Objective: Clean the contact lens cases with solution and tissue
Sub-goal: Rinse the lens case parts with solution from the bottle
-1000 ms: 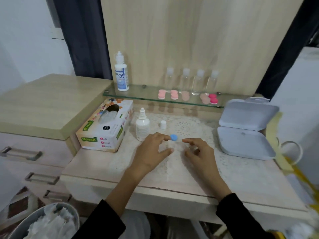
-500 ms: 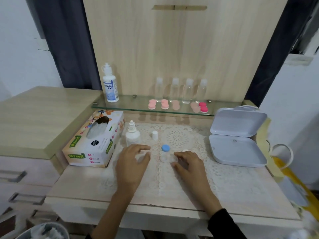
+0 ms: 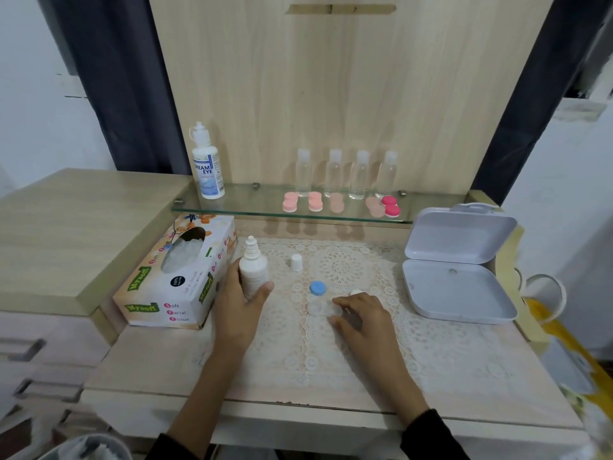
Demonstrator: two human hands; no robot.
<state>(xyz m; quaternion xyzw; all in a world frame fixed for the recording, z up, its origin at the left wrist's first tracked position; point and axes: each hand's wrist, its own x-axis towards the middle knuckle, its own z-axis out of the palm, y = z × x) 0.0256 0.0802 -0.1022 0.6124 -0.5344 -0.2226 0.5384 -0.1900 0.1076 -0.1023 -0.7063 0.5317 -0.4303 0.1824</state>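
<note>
left hand (image 3: 237, 310) grips solution bottle (image 3: 253, 272), right hand (image 3: 361, 322) pinches clear lens case (image 3: 316, 308)

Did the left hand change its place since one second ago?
Yes. The left hand went left, away from the blue cap toward the tissue box, and now grips the small white bottle.

The light is soft and even, seemingly from above, and bright enough, with a pale pinkish wash over the desk (image 3: 464, 366). Shadows are faint; dim doubles of the pink cases (image 3: 289, 202) show under the glass shelf (image 3: 232, 209). At the centre the tissue box (image 3: 172, 287) print is readable and the white solution bottle (image 3: 253, 273) keeps its outline, but the clear lens case (image 3: 320, 308) nearly melts into the lace. Toward 4 and 8 o'clock everything smears, and the drawers (image 3: 30, 350) blur. Straight edges bow near 2 o'clock.
</note>
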